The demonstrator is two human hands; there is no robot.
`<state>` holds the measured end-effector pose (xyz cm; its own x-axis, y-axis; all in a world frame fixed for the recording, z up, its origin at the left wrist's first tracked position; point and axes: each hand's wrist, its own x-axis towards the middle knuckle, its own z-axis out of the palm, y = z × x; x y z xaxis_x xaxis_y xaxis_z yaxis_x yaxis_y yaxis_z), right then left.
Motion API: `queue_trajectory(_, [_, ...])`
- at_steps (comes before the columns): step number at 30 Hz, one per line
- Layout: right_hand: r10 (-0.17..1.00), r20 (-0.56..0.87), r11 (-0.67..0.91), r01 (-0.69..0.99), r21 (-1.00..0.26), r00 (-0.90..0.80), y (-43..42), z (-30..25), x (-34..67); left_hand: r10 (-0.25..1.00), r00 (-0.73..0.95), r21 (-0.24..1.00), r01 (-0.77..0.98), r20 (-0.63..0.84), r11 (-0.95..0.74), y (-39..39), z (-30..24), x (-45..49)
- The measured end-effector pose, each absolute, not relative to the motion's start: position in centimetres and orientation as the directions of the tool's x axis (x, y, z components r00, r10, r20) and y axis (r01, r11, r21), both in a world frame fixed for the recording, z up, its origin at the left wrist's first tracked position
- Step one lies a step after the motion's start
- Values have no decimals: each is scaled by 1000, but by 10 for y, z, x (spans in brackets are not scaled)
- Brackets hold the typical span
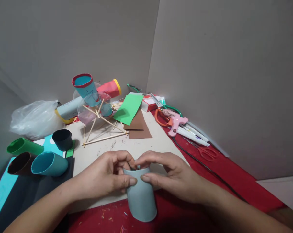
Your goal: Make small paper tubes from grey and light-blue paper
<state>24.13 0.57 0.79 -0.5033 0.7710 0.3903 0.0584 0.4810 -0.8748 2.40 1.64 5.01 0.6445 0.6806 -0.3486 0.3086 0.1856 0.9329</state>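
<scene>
A pale blue-grey paper tube is held upright between both hands near the table's front edge. My left hand grips its upper left side, thumb across the front, fingers curled over the rim. My right hand pinches the top rim from the right, thumb on the tube's front. The tube's lower end points toward me over the red cloth.
Rolled paper tubes lie at left: green, brown, blue, black. A stick frame carrying plastic cups and coloured tubes stands behind. Green paper, brown sheet, pink glue gun, scissors, plastic bag.
</scene>
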Motion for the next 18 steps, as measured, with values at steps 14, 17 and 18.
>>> queue_trajectory(14, [715, 450, 614, 171, -771, -535, 11, -1, 233, 689, 612, 909, 375, -389, 180, 17, 38, 25])
queue_trajectory(17, [690, 446, 637, 186, -748, -569, 12, -2, 233, 698, 595, 898, 408, -399, 165, 16, 40, 28])
queue_trajectory(18, [677, 449, 656, 202, -728, -583, 13, -3, 233, 697, 594, 896, 412, -401, 165, 16, 40, 28])
